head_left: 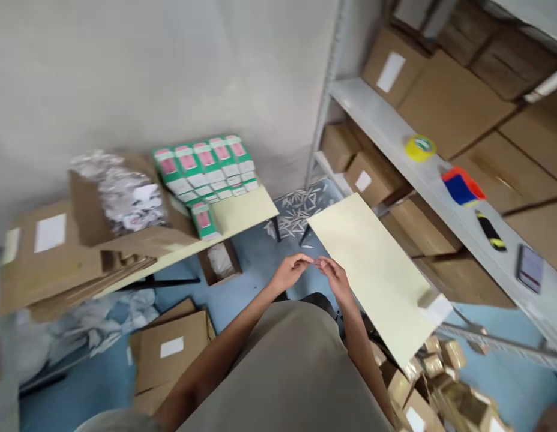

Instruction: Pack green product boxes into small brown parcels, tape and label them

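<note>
Both hands of the person are raised in front of the torso, over the gap between two pale surfaces. The left hand (291, 271) has its fingers loosely together and bent inward; the right hand (335, 281) mirrors it, fingertips meeting or nearly meeting the left's. No object is visible between them; whether something tiny is pinched there cannot be told at this blur. Step in hand, as judged: small fingertip work or a pause between handlings, with no carton gripped. The right surface (364, 249) lies just beside the right hand and bears a small white-and-brown box (436, 305) near its far right corner. The left surface (249, 210) carries rows of green-and-pink cartons (206, 157), one single carton (203, 219) set in front of them, and an open cardboard box (86, 210) heaped with silvery packets (129, 195). All of these are well apart from the hands. Judgement on the next move: taking up a carton or packet would call for parting the fingertips and a left-hand reach across the gap; the right surface offers bare room for setting it down.
</note>
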Tool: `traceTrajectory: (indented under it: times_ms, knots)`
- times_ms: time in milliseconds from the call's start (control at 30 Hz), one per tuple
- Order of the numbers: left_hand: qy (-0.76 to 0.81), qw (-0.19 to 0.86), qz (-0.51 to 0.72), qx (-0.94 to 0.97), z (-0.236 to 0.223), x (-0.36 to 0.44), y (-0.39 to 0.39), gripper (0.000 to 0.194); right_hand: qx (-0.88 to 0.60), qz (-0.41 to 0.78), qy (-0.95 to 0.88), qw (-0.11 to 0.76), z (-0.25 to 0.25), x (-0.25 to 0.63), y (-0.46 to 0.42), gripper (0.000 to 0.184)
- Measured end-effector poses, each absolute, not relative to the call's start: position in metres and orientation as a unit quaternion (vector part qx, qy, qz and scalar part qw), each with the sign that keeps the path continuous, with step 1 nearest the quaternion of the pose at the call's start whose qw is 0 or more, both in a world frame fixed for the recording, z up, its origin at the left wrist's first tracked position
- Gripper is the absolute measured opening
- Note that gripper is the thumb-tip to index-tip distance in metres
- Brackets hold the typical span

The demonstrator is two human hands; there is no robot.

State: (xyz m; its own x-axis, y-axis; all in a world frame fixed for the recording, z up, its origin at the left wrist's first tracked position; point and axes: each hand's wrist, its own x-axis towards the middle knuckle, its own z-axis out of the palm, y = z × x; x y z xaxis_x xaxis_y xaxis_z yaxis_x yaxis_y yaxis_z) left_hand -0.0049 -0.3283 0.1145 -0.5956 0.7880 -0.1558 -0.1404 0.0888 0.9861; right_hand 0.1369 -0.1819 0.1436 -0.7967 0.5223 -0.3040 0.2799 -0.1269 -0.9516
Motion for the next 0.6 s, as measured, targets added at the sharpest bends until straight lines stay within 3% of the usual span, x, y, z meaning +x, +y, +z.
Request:
traceTrajectory:
  times_ms: [167,300,467,600]
  knots:
    - [0.639,0.273,0.714,0.086,0.095,-0.052,-0.395,0.050,-0.216,0.703,-0.677,-0.027,0.160,0.036,-0.216,0.065]
    - [0.680,0.184,0.706,-0.078,0.070,-0.085,-0.434,0.049,-0.165,0.698,-0.688,-0.112,0.156,-0.029,-0.233,0.063]
    - [0.721,0.108,0.607,-0.316,0.047,-0.161,-0.479,0.080,-0.106,0.695,-0.689,-0.178,0.142,-0.104,-0.251,0.058]
    - [0.820,0.134,0.419,-0.366,0.036,-0.221,-0.492,0.094,-0.073,0.699,-0.680,-0.209,0.136,-0.157,-0.264,0.058]
